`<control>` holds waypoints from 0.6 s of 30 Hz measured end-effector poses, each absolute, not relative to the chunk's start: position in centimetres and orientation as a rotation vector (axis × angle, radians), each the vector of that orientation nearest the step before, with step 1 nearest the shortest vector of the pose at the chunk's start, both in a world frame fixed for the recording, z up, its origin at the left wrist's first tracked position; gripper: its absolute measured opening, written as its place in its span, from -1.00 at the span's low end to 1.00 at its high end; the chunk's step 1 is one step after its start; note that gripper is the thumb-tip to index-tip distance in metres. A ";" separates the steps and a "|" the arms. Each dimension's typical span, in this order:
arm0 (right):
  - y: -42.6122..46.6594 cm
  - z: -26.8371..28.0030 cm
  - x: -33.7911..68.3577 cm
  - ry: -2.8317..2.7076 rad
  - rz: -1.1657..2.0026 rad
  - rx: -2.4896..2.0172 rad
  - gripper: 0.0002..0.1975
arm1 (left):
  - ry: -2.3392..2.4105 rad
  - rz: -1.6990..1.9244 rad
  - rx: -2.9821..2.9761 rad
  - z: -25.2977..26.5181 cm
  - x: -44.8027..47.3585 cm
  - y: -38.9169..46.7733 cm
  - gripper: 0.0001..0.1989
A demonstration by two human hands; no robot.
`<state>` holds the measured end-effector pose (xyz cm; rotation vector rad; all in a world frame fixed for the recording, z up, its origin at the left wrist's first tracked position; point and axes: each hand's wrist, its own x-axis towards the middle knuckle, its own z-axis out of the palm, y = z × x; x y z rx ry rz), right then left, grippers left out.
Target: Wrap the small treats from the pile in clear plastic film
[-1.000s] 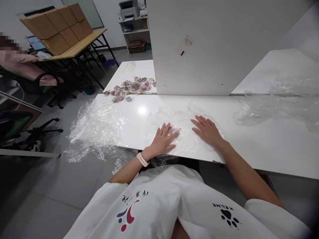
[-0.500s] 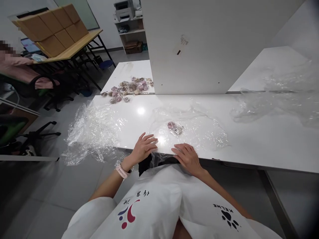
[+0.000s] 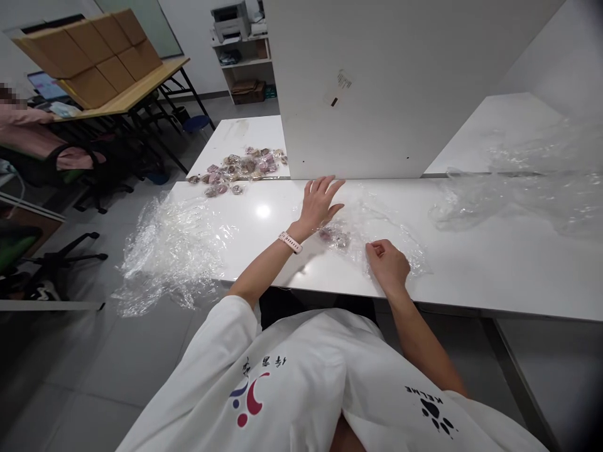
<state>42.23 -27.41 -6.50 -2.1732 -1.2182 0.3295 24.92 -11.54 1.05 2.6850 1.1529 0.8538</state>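
Looks partway: small pieces [image 3: 340, 238] are lying amid clear film [image 3: 377, 225] on the worktop [image 3: 475, 270], not bundled up. Left hand's [image 3: 318, 204] fingers are standing spread, released; right hand's [image 3: 390, 267] are sitting curled, can't tell if pinching film.

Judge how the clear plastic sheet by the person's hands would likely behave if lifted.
The clear plastic sheet would probably be floppy, since it lies thin and wrinkled on the white table. It looks light for its spread, being sheer enough for the surface beneath to show through. Its glossy highlights suggest it may be somewhat slippery.
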 end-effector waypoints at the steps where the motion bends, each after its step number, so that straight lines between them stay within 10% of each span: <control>1: -27.7 -6.5 42.4 -1.224 0.263 -2.180 -0.65 | 1.116 0.869 2.693 1.0 24.7 -11.7 -0.71; 6: -29.0 -5.5 41.8 -1.423 -0.060 -1.937 -0.52 | 0.716 0.399 2.691 -0.7 20.4 -13.7 -0.53; 11: -26.9 -6.6 40.3 -2.123 0.268 -1.653 -0.27 | 0.554 -0.022 2.680 -2.6 18.7 -13.5 -0.22; 18: -24.9 -8.0 41.8 -1.984 0.329 -1.673 -0.50 | 0.698 0.308 2.547 -3.9 20.3 -11.7 -0.71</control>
